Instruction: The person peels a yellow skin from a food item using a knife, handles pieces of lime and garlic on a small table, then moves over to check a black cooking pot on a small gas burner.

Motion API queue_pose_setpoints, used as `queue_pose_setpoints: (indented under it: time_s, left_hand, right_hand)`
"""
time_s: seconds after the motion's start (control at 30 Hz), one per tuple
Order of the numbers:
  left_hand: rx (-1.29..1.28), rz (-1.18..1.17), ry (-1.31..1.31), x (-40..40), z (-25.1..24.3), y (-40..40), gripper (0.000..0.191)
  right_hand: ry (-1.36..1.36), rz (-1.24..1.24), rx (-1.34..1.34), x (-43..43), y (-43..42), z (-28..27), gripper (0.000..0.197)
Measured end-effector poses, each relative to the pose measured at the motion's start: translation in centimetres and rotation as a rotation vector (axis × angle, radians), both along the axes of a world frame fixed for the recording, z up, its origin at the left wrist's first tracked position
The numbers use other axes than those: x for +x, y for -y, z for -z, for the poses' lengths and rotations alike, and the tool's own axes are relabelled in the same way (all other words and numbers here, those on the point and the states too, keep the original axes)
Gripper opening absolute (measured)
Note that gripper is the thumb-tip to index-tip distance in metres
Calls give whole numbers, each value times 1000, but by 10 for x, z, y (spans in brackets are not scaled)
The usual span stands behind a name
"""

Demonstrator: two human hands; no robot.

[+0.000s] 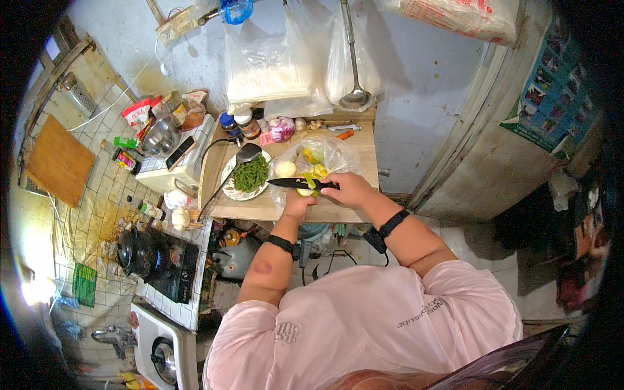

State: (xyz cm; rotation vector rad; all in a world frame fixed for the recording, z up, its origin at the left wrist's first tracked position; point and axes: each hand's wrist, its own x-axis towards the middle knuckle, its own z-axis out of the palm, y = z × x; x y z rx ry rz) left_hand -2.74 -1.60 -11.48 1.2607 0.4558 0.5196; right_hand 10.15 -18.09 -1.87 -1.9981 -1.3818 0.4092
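My right hand (348, 188) is closed around the handle of a knife with a black blade (292, 183), which points left. In my left hand (295, 204) is a partly peeled fruit or vegetable (307, 192), pale with green-yellow skin. The blade lies over it, and a strip of peel (310, 182) hangs across the blade. Beyond my hands a clear plastic bag (339, 152) is spread on the wooden table (341, 213). On the bag are a peeled pale round piece (285, 169) and yellow-green peelings (312, 155).
Left of my hands, a plate (229, 191) holds cut green beans (251, 176), with a black spatula (248, 152) across its rim. Jars (247, 124), a purple onion (282, 129) and an orange-handled tool (345, 134) line the back. A black pot (134, 251) stands on the gas stove (183, 270).
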Motion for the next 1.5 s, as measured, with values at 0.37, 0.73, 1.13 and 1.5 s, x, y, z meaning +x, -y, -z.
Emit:
queue_pose_setpoints:
  time_s: [0.37,0.73,1.13,1.5]
  left_hand:
    - [531,56,-138,-8,-9,-2,77]
    - [405,61,-276,-9,-14,-2,84]
    - [247,51,-272,-7,-14,-1,86]
    - [394,58,-246,-7,0,-4,83]
  right_hand:
    - [8,-127,36,1,7,5,37]
    - [83,-103,44,-6,-3,20,38]
    - [94,-129,11,-5,-3,22,41]
    - [75,-39,-30,-8,16,12,41]
